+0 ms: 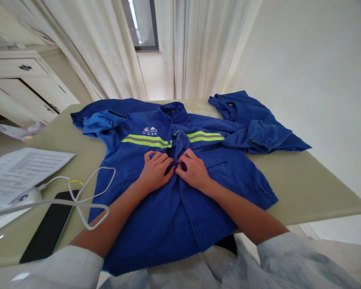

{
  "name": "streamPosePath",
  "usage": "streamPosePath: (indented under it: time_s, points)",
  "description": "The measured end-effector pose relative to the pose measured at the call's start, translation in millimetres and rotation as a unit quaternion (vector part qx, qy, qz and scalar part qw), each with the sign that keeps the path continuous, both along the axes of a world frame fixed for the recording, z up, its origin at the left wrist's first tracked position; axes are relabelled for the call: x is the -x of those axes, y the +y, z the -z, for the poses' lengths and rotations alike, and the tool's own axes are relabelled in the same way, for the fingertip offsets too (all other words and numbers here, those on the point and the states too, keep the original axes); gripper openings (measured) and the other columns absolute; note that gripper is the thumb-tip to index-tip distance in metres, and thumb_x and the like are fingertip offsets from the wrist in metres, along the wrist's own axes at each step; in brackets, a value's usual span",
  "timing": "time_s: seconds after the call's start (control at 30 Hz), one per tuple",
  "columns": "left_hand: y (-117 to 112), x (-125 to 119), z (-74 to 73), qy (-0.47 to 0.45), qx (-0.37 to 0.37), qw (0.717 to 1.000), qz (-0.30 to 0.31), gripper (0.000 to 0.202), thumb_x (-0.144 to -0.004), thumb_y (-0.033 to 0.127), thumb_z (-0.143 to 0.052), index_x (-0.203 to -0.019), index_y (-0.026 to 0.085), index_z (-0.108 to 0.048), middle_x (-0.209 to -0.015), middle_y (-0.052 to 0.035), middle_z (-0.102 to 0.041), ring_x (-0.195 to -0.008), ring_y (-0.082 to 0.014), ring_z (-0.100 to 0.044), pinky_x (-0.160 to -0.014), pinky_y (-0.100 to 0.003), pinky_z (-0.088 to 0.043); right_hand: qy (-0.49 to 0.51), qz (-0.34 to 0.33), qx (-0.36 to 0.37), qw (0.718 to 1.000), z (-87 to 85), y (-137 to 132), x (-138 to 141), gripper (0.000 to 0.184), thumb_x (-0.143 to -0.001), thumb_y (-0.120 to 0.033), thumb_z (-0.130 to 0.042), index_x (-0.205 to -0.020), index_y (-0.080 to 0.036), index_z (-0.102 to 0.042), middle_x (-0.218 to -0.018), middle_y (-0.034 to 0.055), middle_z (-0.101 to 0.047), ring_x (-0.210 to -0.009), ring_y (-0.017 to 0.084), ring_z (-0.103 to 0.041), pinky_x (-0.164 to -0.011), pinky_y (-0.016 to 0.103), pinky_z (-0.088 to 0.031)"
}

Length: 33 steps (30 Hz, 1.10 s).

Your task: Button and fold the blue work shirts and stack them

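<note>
A blue work jacket (156, 216) lies front side up on the table, its collar pointing away from me. Yellow-green and grey reflective bands cross its chest, with a white logo above the left one. At the middle of the front, my left hand (158, 170) pinches the edge of the jacket's opening. Close beside it, my right hand (194, 168) grips the front placket (181, 142), whose upper part stands folded up. The fingertips of both hands nearly meet, and they hide what lies between them. Above the hands the front hangs partly apart.
Folded blue garments (255, 108) lie at the table's far right. On the left are a black phone (49, 228), a looped white cable (92, 204), printed papers (24, 172) and a small white device (28, 196). The table's edge (343, 200) runs along the right.
</note>
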<state>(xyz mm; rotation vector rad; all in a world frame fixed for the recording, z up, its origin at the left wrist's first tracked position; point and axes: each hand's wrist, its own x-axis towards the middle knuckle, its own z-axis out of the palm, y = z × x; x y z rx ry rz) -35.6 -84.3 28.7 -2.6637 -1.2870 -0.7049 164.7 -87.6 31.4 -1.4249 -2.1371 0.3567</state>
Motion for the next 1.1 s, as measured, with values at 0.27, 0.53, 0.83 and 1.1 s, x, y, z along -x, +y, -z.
streamPosePath:
  time_s: [0.27, 0.53, 0.83, 1.1]
  points:
    - [-0.2, -4.7, -3.2, 0.009, -0.009, 0.999, 0.031, 0.019, -0.103, 0.025, -0.053, -0.095, 0.024, -0.07, -0.087, -0.0049, -0.069, -0.094, -0.0251, -0.06, -0.101, -0.05, -0.035, -0.054, 0.015, -0.011, 0.998, -2.2, -4.2, 1.0, 0.009, -0.093, -0.028, -0.062, -0.099, -0.022, -0.065, -0.112, 0.0067, -0.064, -0.086, 0.019, -0.065, -0.072, 0.03, -0.051]
    - [-1.9, -5.8, -3.6, 0.059, -0.058, 0.996, 0.04, 0.021, -0.104, 0.025, -0.053, -0.095, 0.024, -0.071, -0.085, -0.0044, -0.067, -0.091, -0.0236, -0.06, -0.103, -0.049, -0.034, -0.059, 0.019, 0.007, 0.998, -3.6, -3.5, 5.4, 0.007, -0.091, -0.021, -0.057, -0.096, -0.022, -0.062, -0.113, 0.0063, -0.062, -0.081, 0.019, -0.064, -0.068, 0.031, -0.048]
    - [-0.8, -5.9, -6.1, 0.069, -0.065, 0.995, 0.042, 0.023, -0.103, 0.024, -0.051, -0.094, 0.024, -0.072, -0.084, -0.0052, -0.066, -0.088, -0.0226, -0.06, -0.101, -0.048, -0.039, -0.029, 0.013, 0.023, 0.999, 0.3, -0.4, -2.1, 0.007, -0.092, -0.024, -0.06, -0.097, -0.023, -0.064, -0.109, 0.0049, -0.062, -0.081, 0.018, -0.064, -0.073, 0.031, -0.05]
    - [-1.4, -6.1, -1.5, 0.085, -0.103, 0.99, 0.037, 0.022, -0.105, 0.025, -0.051, -0.096, 0.023, -0.071, -0.086, -0.0048, -0.068, -0.089, -0.0232, -0.06, -0.101, -0.048, -0.037, -0.048, 0.01, 0.014, 0.999, -0.8, -1.7, 0.3, 0.007, -0.094, -0.026, -0.059, -0.099, -0.022, -0.064, -0.111, 0.0056, -0.062, -0.08, 0.018, -0.064, -0.07, 0.03, -0.048]
